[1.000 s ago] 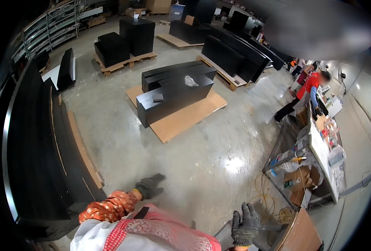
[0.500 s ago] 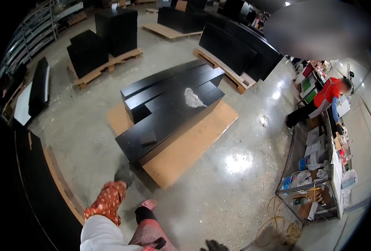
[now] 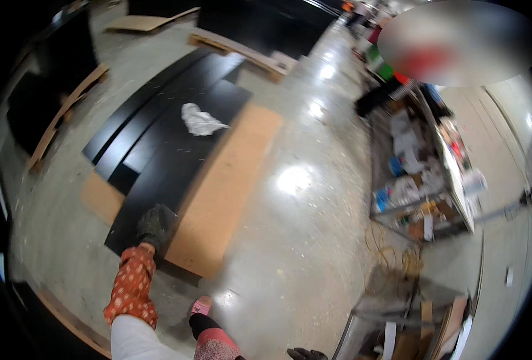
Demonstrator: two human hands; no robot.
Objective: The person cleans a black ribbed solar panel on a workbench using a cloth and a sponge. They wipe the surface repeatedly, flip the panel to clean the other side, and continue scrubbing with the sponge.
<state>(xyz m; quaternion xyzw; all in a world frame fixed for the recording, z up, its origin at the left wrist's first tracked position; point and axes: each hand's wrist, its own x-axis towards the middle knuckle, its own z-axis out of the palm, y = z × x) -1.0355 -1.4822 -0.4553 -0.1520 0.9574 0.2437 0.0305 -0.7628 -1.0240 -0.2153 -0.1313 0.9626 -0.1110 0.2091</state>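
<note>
While half a second ago the left hand [image 3: 154, 223] was over bare floor short of the stack, it now overlaps the near end of the front black board [image 3: 167, 162], where a small grey block lay before; the block is now blurred or covered by the glove and cannot be made out clearly. Whether the fingers of that hand pinch anything, I cannot tell. The right hand [image 3: 306, 354] shows only in part at the lower edge, well apart from the boards, and whether its fingers are spread or pressed together I cannot tell either. The stack now stands further left in view.

The boards are long, smooth and straight-edged, with a dull sheen, and they lie lengthwise side by side above a flat brown sheet [image 3: 224, 198]. On the front one rests a crumpled, whitish, film-like wad [image 3: 199, 122]. Both gloves are dark; the left sleeve [image 3: 135, 276] is orange cloth with pale spots, and below it show a pink shoe [image 3: 202, 305] and a speckled pink garment [image 3: 216, 344]. The concrete floor [image 3: 302, 240] is glossy and flecked.

At the right, a metal-framed shelf unit [image 3: 422, 235] holds blue-and-white tubs [image 3: 385, 198], pale plastic bags and cardboard pieces. Nearer, a grey open-topped container [image 3: 355, 336] holds brown and white flat pieces [image 3: 427, 318]
</note>
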